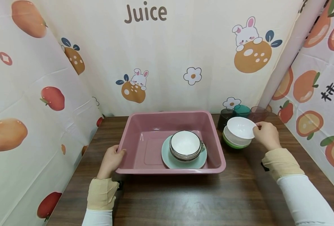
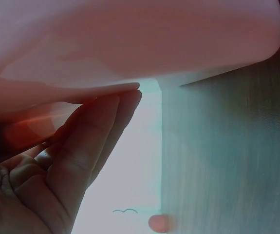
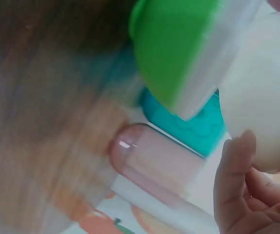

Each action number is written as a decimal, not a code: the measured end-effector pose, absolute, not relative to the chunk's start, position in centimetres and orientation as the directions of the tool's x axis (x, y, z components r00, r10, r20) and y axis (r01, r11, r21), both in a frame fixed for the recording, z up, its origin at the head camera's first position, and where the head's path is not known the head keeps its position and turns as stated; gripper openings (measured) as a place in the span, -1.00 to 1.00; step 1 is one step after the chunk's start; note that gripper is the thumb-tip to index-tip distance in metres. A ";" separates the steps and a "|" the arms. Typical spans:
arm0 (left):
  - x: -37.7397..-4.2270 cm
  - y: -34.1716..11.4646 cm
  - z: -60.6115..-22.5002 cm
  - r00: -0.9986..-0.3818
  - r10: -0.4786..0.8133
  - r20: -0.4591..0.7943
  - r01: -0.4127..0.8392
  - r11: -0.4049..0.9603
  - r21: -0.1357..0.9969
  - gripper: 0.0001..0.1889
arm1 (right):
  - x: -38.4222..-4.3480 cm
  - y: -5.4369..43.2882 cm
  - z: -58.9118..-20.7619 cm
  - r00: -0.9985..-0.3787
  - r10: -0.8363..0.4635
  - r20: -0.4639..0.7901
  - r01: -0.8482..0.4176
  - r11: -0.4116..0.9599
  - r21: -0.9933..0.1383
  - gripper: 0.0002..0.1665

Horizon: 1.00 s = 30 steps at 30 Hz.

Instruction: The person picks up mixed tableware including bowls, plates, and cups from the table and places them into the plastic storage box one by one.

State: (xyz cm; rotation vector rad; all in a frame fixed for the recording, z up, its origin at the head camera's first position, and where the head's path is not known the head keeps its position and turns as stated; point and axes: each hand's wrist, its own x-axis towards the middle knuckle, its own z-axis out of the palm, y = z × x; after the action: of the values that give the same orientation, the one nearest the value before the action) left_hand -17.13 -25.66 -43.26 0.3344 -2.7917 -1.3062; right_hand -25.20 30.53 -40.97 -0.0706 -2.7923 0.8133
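Observation:
In the head view my left hand (image 1: 110,161) grips the left rim of a pink plastic basin (image 1: 168,171). The left wrist view shows its fingers (image 2: 88,141) lying against the basin's outer wall (image 2: 144,48). At the right, my right hand (image 1: 267,136) pinches the rim of a white bowl (image 1: 241,127) between thumb and fingers. This bowl is slightly tilted above another white bowl (image 1: 235,138), which sits in a green bowl (image 1: 233,145). In the right wrist view the pinched bowl (image 3: 261,92) stands apart from the green one (image 3: 174,48).
Inside the basin, a stack of dark-rimmed white bowls (image 1: 185,142) stands on a pale blue-green plate (image 1: 167,157). Behind the right-hand bowls are a black cup (image 1: 224,118), a teal cup (image 1: 241,110) and a clear pinkish cup (image 1: 258,113). Printed curtains (image 1: 167,56) border the wooden table (image 1: 189,201).

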 end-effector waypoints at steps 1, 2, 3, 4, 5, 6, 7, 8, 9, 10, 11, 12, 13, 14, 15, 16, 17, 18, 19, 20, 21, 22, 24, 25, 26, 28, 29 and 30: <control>-17.1 -25.7 -43.3 -0.976 -0.211 -0.057 -0.178 0.621 0.763 -0.68 | -25.1 30.5 -40.6 -0.970 0.106 0.217 -0.027 0.846 -0.533 -0.55; -17.1 -25.7 -43.3 -0.976 -0.210 -0.059 -0.180 0.621 0.763 -0.68 | -25.0 30.5 -40.3 -0.969 0.104 0.226 -0.033 0.846 -0.531 -0.55; -17.1 -25.7 -43.3 -0.976 -0.209 -0.060 -0.180 0.620 0.763 -0.68 | -24.9 30.4 -40.0 -0.967 0.102 0.232 -0.038 0.847 -0.531 -0.55; -17.1 -25.7 -43.3 -0.976 -0.208 -0.059 -0.178 0.622 0.763 -0.68 | -24.8 30.3 -39.6 -0.967 0.098 0.236 -0.044 0.846 -0.532 -0.55; -17.1 -25.7 -43.2 -0.977 -0.207 -0.058 -0.177 0.622 0.763 -0.69 | -24.7 30.2 -39.3 -0.967 0.095 0.238 -0.048 0.844 -0.534 -0.55; -17.1 -25.7 -43.2 -0.977 -0.207 -0.056 -0.176 0.622 0.763 -0.69 | -24.5 30.0 -39.0 -0.967 0.091 0.237 -0.052 0.844 -0.535 -0.55; -17.0 -25.6 -43.1 -0.977 -0.207 -0.054 -0.174 0.621 0.764 -0.69 | -24.4 29.9 -38.8 -0.967 0.086 0.238 -0.056 0.844 -0.533 -0.55; -17.0 -25.6 -43.1 -0.977 -0.207 -0.053 -0.173 0.621 0.764 -0.69 | -24.3 29.7 -38.5 -0.968 0.082 0.238 -0.060 0.844 -0.533 -0.55; -16.9 -25.6 -43.0 -0.977 -0.207 -0.051 -0.172 0.622 0.764 -0.70 | -24.2 29.5 -38.2 -0.968 0.077 0.237 -0.064 0.842 -0.535 -0.54; -16.9 -25.6 -43.0 -0.977 -0.207 -0.050 -0.171 0.622 0.764 -0.70 | -24.2 29.3 -38.0 -0.969 0.071 0.238 -0.071 0.840 -0.539 -0.55; -16.8 -25.5 -42.9 -0.977 -0.207 -0.050 -0.171 0.621 0.765 -0.70 | -24.1 29.1 -37.7 -0.969 0.065 0.236 -0.077 0.835 -0.544 -0.55; -16.8 -25.5 -42.9 -0.977 -0.206 -0.051 -0.171 0.621 0.765 -0.70 | -24.0 28.9 -37.5 -0.970 0.058 0.235 -0.083 0.830 -0.551 -0.55; -16.8 -25.5 -42.9 -0.977 -0.206 -0.051 -0.171 0.620 0.765 -0.70 | -24.0 28.7 -37.3 -0.971 0.051 0.234 -0.091 0.824 -0.559 -0.55; -16.8 -25.5 -42.9 -0.977 -0.206 -0.052 -0.171 0.621 0.765 -0.70 | -23.9 28.5 -37.1 -0.972 0.042 0.232 -0.100 0.817 -0.567 -0.55; -16.8 -25.5 -42.9 -0.977 -0.205 -0.051 -0.170 0.622 0.765 -0.70 | -23.9 28.3 -36.9 -0.973 0.034 0.230 -0.108 0.810 -0.576 -0.55; -16.8 -25.5 -42.9 -0.977 -0.205 -0.051 -0.170 0.622 0.765 -0.70 | -23.8 28.2 -36.7 -0.974 0.024 0.225 -0.116 0.801 -0.588 -0.55; -16.8 -25.5 -43.0 -0.978 -0.205 -0.050 -0.170 0.623 0.763 -0.70 | -23.7 28.0 -36.6 -0.976 0.015 0.218 -0.121 0.793 -0.597 -0.54; -16.8 -25.5 -43.0 -0.978 -0.204 -0.050 -0.169 0.624 0.762 -0.70 | -23.7 27.8 -36.4 -0.977 0.007 0.211 -0.125 0.787 -0.604 -0.54; -16.9 -25.6 -43.1 -0.977 -0.205 -0.051 -0.171 0.624 0.762 -0.70 | -23.6 27.6 -36.3 -0.979 0.000 0.202 -0.126 0.783 -0.609 -0.53; -16.9 -25.6 -43.1 -0.977 -0.206 -0.051 -0.171 0.626 0.761 -0.70 | -23.5 27.4 -36.2 -0.981 -0.007 0.192 -0.125 0.779 -0.614 -0.52; -17.0 -25.6 -43.1 -0.977 -0.206 -0.050 -0.172 0.628 0.759 -0.69 | -23.4 27.2 -36.0 -0.984 -0.013 0.180 -0.124 0.775 -0.620 -0.52; -17.0 -25.6 -43.2 -0.977 -0.208 -0.053 -0.175 0.628 0.758 -0.69 | -23.3 26.9 -35.9 -0.985 -0.018 0.171 -0.122 0.773 -0.623 -0.51; -17.0 -25.6 -43.1 -0.976 -0.209 -0.056 -0.178 0.627 0.759 -0.69 | -23.1 26.4 -35.6 -0.986 -0.029 0.163 -0.126 0.771 -0.624 -0.51; -17.0 -25.6 -43.2 -0.976 -0.210 -0.058 -0.180 0.625 0.759 -0.69 | -23.0 26.1 -35.5 -0.987 -0.036 0.155 -0.127 0.769 -0.626 -0.51; -17.0 -25.6 -43.1 -0.976 -0.210 -0.059 -0.181 0.624 0.760 -0.69 | -22.9 25.9 -35.4 -0.988 -0.044 0.149 -0.129 0.767 -0.628 -0.51; -17.0 -25.6 -43.1 -0.975 -0.211 -0.065 -0.185 0.618 0.764 -0.69 | -22.7 25.3 -35.2 -0.989 -0.060 0.137 -0.135 0.761 -0.635 -0.50; -17.0 -25.6 -43.1 -0.975 -0.210 -0.066 -0.185 0.617 0.765 -0.69 | -22.6 25.0 -35.1 -0.989 -0.069 0.130 -0.137 0.754 -0.642 -0.50; -17.0 -25.6 -43.1 -0.975 -0.210 -0.067 -0.186 0.617 0.765 -0.68 | -22.5 24.7 -35.0 -0.989 -0.079 0.121 -0.140 0.748 -0.649 -0.50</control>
State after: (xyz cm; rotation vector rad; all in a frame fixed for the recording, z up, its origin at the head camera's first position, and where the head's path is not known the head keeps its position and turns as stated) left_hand -17.05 -25.60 -43.10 0.3429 -2.7981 -1.3191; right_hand -22.51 24.73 -35.05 0.1793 -2.8562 1.0717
